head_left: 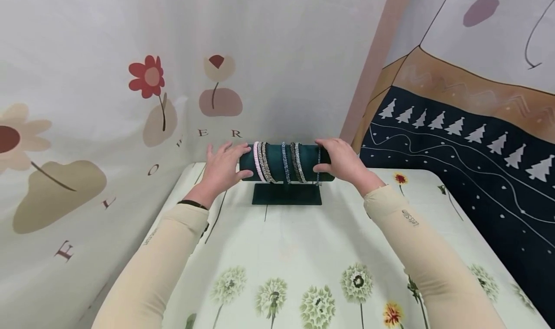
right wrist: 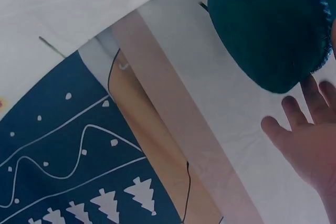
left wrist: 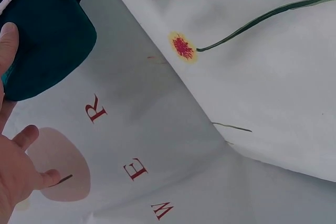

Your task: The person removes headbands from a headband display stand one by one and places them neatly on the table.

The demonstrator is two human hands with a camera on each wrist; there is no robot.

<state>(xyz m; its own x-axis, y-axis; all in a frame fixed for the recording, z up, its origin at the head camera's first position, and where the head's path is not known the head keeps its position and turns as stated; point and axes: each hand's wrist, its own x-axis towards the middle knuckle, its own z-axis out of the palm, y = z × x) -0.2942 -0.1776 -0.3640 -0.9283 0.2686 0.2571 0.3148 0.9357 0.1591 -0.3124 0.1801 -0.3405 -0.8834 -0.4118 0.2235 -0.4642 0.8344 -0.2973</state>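
Note:
A dark green bracelet stand (head_left: 274, 163), a padded roll on a flat base (head_left: 287, 195), is in the middle of the head view. Round the roll hang several bracelets: a pale pink one (head_left: 257, 161) and tan ones at left, a blue one (head_left: 285, 163) and dark and silvery ones near the middle. Another blue bracelet (head_left: 318, 178) hangs by the right end. My left hand (head_left: 222, 169) grips the roll's left end, thumb in front, some fingers spread. My right hand (head_left: 343, 161) holds the right end, thumb in front and fingers over the top. Each wrist view shows a bare roll end.
A pale tablecloth (head_left: 303, 242) printed with dandelions lies under the stand. Behind and to the left hangs a light curtain (head_left: 295, 54) with printed flowers and letters. At the right is a dark blue cloth (head_left: 433, 160) with white trees.

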